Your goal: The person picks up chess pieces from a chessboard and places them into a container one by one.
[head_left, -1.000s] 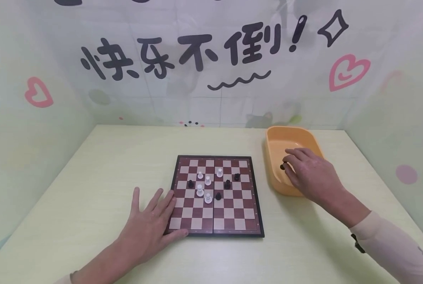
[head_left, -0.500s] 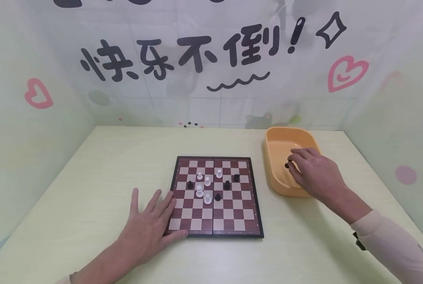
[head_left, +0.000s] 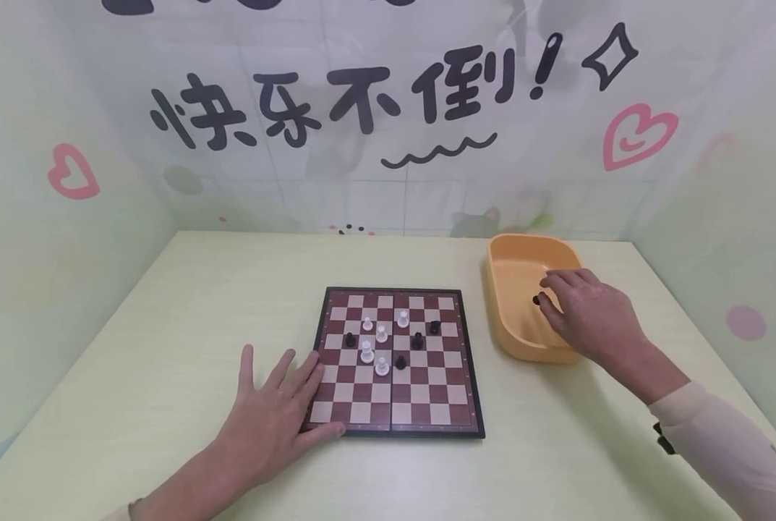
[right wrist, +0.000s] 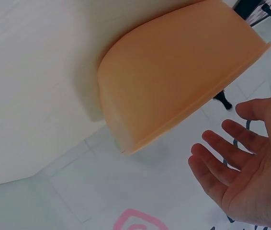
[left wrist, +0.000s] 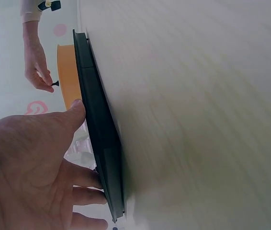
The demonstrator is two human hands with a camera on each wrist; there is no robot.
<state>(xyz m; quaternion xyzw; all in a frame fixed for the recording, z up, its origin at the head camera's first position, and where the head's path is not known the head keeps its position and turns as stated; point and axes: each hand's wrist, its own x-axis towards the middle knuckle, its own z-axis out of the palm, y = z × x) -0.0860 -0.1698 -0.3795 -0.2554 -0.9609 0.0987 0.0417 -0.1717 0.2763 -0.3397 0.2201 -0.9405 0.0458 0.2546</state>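
My right hand (head_left: 596, 311) is over the orange bin (head_left: 506, 329), its thumb and fingers parted. A small black chess piece (right wrist: 223, 99) is in the air just beyond the thumb tip, with a narrow gap between them in the right wrist view. My left hand (head_left: 270, 416) lies spread, its fingertips and thumb touching the left side and front corner of the chessboard (head_left: 429, 412). On the board stand several white pieces, among them a tall one (head_left: 367, 352), and several black pieces, such as a knight-like one (head_left: 435, 328). The bin's floor is partly hidden by my right hand.
The pale table (head_left: 231, 289) reaches back to a white printed wall sheet (head_left: 296, 188) with dark lettering and pink hearts. Similar sheets stand at the left and right. The bin stands to the right of the board, with a strip of table between them.
My right hand has shifted slightly right over the bin, and its thumb and index finger have spread apart from the black chess piece. The left hand and the board stay put.
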